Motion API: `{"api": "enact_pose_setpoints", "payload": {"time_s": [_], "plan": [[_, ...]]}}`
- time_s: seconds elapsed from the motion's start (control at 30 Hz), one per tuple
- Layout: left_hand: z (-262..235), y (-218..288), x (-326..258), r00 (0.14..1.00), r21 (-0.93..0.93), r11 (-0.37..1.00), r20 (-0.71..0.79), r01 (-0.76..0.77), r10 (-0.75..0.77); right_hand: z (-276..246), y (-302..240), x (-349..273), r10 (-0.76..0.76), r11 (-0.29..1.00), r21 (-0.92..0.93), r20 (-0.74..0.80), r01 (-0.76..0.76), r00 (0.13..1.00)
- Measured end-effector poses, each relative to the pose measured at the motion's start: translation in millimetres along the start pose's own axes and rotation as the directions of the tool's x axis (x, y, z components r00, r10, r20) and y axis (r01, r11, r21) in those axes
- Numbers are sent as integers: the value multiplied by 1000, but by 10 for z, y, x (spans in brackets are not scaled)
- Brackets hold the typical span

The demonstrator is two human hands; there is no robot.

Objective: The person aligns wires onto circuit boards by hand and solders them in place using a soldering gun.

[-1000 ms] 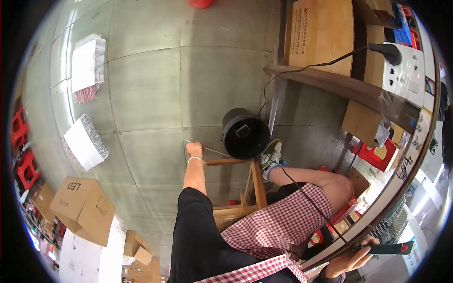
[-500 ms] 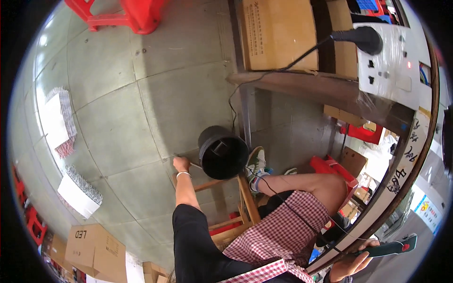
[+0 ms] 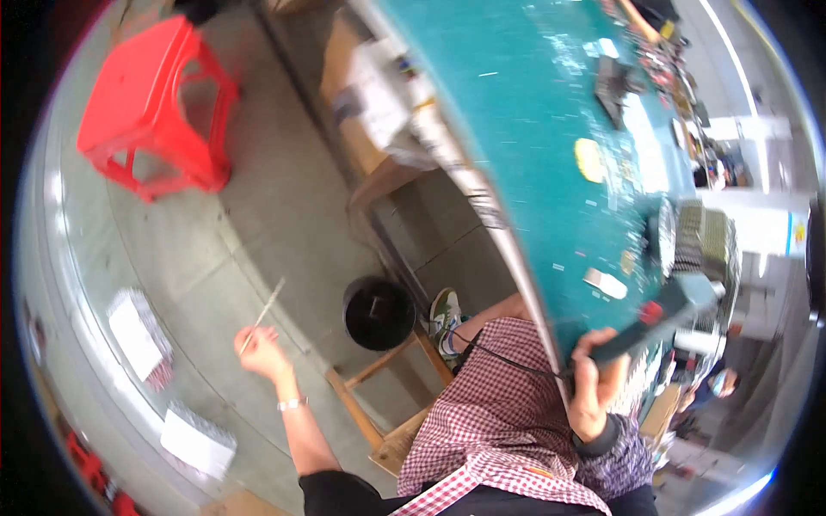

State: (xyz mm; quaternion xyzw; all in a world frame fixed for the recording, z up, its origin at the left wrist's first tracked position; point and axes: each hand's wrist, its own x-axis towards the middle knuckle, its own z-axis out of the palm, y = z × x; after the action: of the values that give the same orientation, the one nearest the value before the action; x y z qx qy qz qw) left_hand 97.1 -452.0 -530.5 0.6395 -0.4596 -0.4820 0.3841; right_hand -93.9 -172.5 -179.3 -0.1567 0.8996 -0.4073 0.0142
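My left hand [image 3: 265, 353] is out over the floor to the left, fingers closed around a thin pale stick [image 3: 274, 298] that points up and away. My right hand [image 3: 594, 378], at the near edge of the green-topped workbench [image 3: 516, 129], grips a dark green handheld tool with a red button [image 3: 658, 320]. A black cord [image 3: 508, 361] runs from near that hand across my checked apron. On the floor between my arms stands a round black bin [image 3: 379, 313], with a small dark block visible inside. Beside the bin is a wooden stool frame [image 3: 357, 408].
A red plastic stool [image 3: 138, 95] stands at the far left. Two white-topped bundles [image 3: 133, 331] lie on the floor nearer me. A small white piece [image 3: 605, 283] and a yellow item [image 3: 589, 161] lie on the bench. Another person [image 3: 718, 383] is off to the right.
My view has swung up, bringing the benchtop into sight. My left hand has moved away from the bin, leftward, with the stick. My right hand has raised the green tool to the bench edge.
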Motion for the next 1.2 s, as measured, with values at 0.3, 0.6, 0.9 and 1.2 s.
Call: {"api": "enact_pose_setpoints", "payload": {"time_s": [0.3,0.6,0.9,1.2], "plan": [[446,2607,-1287,826,-754,652,415,77,381,260,68,0,-76,990,120,-3,76,997],[1014,2819,-1891,582,-387,913,775,131,245,-339,-65,-669,-9,972,237,86,-11,996],[-120,2631,-2956,159,-523,836,822,-167,546,-780,316,-991,41,969,246,-55,-26,998],[264,2683,-3854,-225,-72,917,959,393,172,-1177,713,-1425,-222,955,203,3,217,975]]}}
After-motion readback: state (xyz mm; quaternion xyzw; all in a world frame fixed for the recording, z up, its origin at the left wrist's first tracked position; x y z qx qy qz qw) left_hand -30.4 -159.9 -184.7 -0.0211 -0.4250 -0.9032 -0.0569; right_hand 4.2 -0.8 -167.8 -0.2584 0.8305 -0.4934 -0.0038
